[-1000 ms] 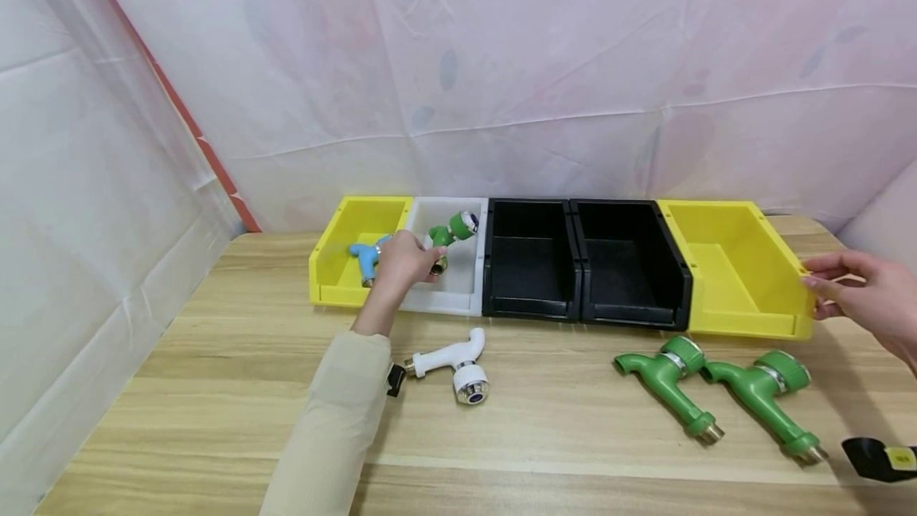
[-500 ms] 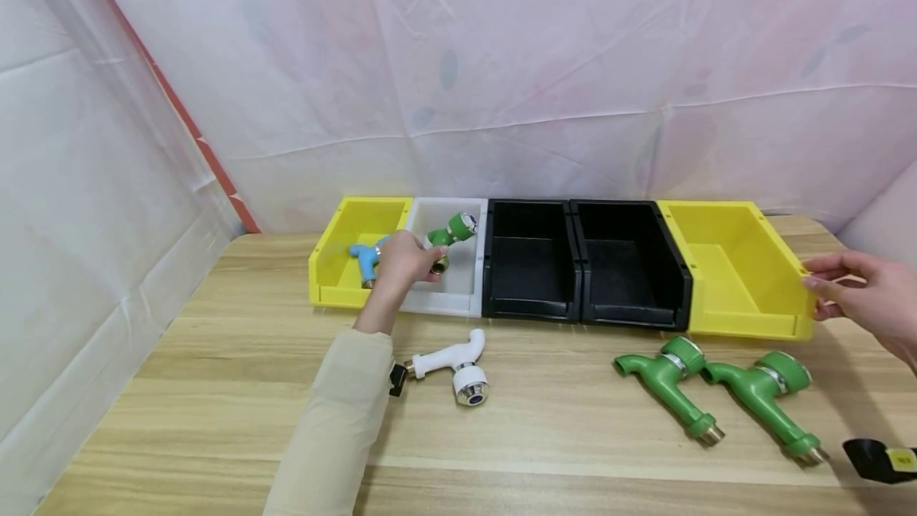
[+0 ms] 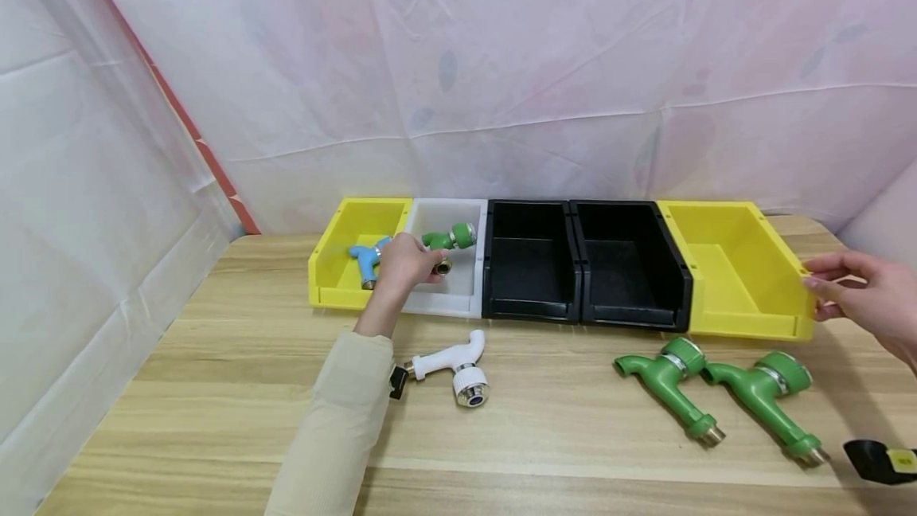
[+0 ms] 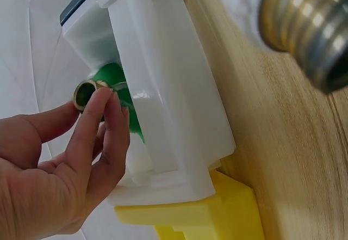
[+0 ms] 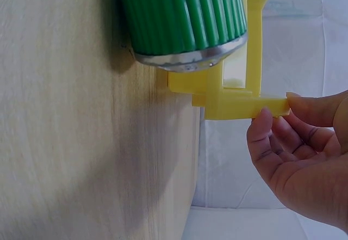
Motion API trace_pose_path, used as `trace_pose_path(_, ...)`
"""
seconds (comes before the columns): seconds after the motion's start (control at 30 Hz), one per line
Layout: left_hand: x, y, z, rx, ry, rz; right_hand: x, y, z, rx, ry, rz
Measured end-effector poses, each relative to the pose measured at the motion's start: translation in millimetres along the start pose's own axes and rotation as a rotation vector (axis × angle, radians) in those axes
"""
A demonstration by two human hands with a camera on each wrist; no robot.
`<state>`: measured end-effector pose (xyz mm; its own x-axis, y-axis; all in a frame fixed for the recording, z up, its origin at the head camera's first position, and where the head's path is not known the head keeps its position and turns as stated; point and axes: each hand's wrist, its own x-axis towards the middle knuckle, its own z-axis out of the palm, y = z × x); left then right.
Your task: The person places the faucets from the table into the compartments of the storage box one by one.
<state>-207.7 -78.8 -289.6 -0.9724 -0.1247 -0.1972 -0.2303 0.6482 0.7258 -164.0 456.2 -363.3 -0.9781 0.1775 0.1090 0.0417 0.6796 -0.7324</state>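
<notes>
My left hand (image 3: 407,263) is over the white bin (image 3: 442,305), second from the left. It pinches a green tap (image 3: 462,235) by its brass threaded end (image 4: 85,94). The tap's body and knob lie low inside that bin, partly behind my fingers and the bin wall. Far to the right, my right hand (image 3: 863,287) grips the outer wall of the right-hand yellow bin (image 3: 752,325), with thumb and fingertips on its edge in the right wrist view. In the left yellow bin (image 3: 340,297) rests a blue tap (image 3: 367,259), partly hidden by my left hand.
Two black bins (image 3: 530,310) stand between the white and right yellow ones. On the wooden table (image 3: 559,452) lie a white tap (image 3: 458,358) near my left forearm and two green taps, one left (image 3: 669,388) and one right (image 3: 766,400). A pale cloth (image 3: 530,62) hangs behind.
The green tap's knob end has tipped downward in the white bin, while the left hand stays almost in place on the threaded end. My right hand has not visibly moved.
</notes>
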Motion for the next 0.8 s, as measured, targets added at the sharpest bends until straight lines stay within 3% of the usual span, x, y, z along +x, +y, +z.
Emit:
trace_pose_path(0.13,-0.9,0.3,-2.2,-0.032,-0.016,-0.007,3.3,7.9,1.0,-0.014,0.014,-0.003)
trace_pose_path(0.33,-2.2,1.3,-4.6,-0.022,-0.031,-0.028,19.7,45.2,3.1,-0.047,0.021,-0.006)
trace_pose_path(0.47,-3.4,1.2,-5.3,-0.024,-0.035,-0.027,24.2,57.3,3.6,-0.056,0.025,-0.01)
trace_pose_path(0.67,-4.5,-0.8,-5.6,-0.036,-0.047,-0.009,22.7,52.7,4.1,-0.054,0.02,-0.006)
trace_pose_path(0.8,-4.4,-1.9,-7.4,-0.06,-0.058,-0.007,12.3,28.5,3.3,-0.039,0.015,0.001)
